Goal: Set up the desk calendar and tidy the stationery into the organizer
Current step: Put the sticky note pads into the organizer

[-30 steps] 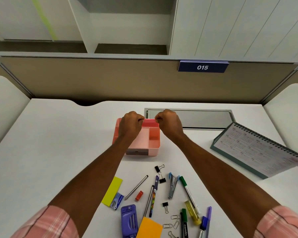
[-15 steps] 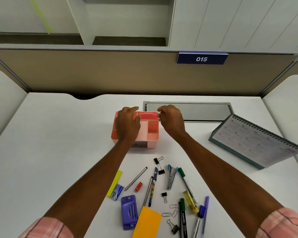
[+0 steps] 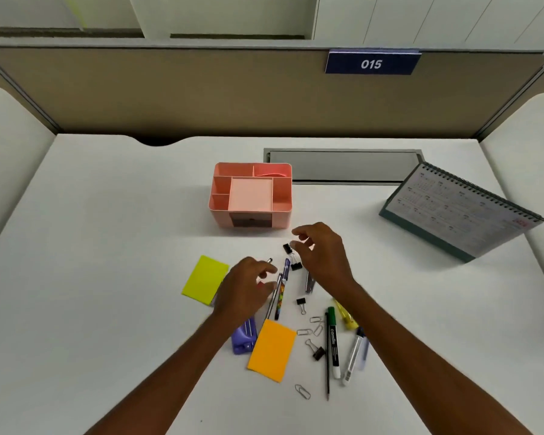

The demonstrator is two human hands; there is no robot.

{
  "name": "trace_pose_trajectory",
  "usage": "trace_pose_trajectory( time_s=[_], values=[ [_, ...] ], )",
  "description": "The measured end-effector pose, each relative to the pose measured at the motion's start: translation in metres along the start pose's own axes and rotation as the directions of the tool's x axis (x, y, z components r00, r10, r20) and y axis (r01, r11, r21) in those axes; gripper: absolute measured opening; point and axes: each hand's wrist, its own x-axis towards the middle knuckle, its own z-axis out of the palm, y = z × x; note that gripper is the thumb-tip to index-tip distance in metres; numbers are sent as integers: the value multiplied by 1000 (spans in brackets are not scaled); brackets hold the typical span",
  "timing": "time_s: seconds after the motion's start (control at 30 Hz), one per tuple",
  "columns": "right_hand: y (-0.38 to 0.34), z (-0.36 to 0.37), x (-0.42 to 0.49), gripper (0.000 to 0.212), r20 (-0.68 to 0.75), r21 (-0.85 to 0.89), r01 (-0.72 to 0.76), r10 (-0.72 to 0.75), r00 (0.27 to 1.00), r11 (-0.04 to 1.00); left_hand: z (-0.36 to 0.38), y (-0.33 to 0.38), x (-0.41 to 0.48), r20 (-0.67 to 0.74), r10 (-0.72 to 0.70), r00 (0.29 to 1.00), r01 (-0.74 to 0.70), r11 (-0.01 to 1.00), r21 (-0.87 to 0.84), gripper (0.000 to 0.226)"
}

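Hovering over the table (image 3: 107,246) with left hand (image 3: 245,287) and right hand (image 3: 324,255) loose-fingered and empty, poised above pens (image 3: 280,293) and binder clips (image 3: 288,248) strewn near the pink organizer (image 3: 222,219), likely for gathering them in.

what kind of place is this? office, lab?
Most likely an office cubicle or numbered workstation: a tan partition panel behind a white desk, a blue plate reading 015 on the panel, and a grey cable hatch set in the desktop.
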Motion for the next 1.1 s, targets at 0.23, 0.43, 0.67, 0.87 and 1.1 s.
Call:
trace_pose_trajectory(
  time_s=[0.23,0.43,0.67,0.87,1.1],
  values=[
    [21,13,-87,32,311,-67,-118,133,941,991,25,-28,-74,297,8,955,-147,881,449,100],
    [20,17,-129,29,348,-96,-161,185,919,982,32,-27,-82,332,36,943,-240,763,600,116],
    [15,21,-146,40,384,-180,-137,198,902,974,42,-27,-84,285,98,953,-257,759,598,105],
    [9,27,-154,57,460,-329,-19,178,870,944,49,-30,-81,206,100,973,-207,771,602,90],
    [10,20,-144,25,402,-279,-39,154,903,960,41,-25,-80,-75,123,990,-107,976,187,5]
  ],
)
